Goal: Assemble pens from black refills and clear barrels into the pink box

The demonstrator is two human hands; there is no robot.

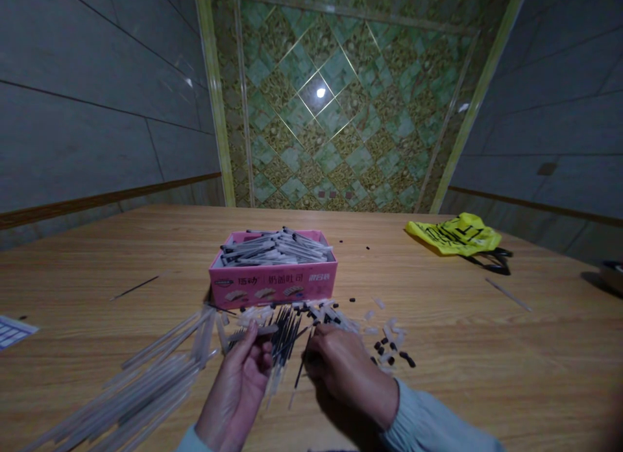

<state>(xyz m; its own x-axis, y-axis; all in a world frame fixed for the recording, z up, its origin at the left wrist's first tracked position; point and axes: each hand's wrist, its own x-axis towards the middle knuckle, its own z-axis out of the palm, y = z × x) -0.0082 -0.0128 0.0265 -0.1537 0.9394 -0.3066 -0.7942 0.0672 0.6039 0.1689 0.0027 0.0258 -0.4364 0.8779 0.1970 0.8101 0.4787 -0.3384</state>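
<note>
My left hand (241, 384) is closed around a clear pen barrel (253, 334), pinched near its end. My right hand (343, 368) is closed, its fingers pinching a thin black refill (299, 369) beside a bundle of black refills (287, 332) lying on the wooden table (487, 361). A pink cardboard box (273, 285) heaped with finished pens stands just beyond both hands. A pile of clear barrels (141, 380) fans out at my left. Small black and clear caps (389, 348) lie scattered to the right of my right hand.
A yellow bag (457, 233) with black straps lies at the far right of the table. One loose refill (135, 287) lies at the left, a clear stick (509, 295) at the right. A printed paper (12, 331) pokes in at the left edge. Grey tiled walls surround the table.
</note>
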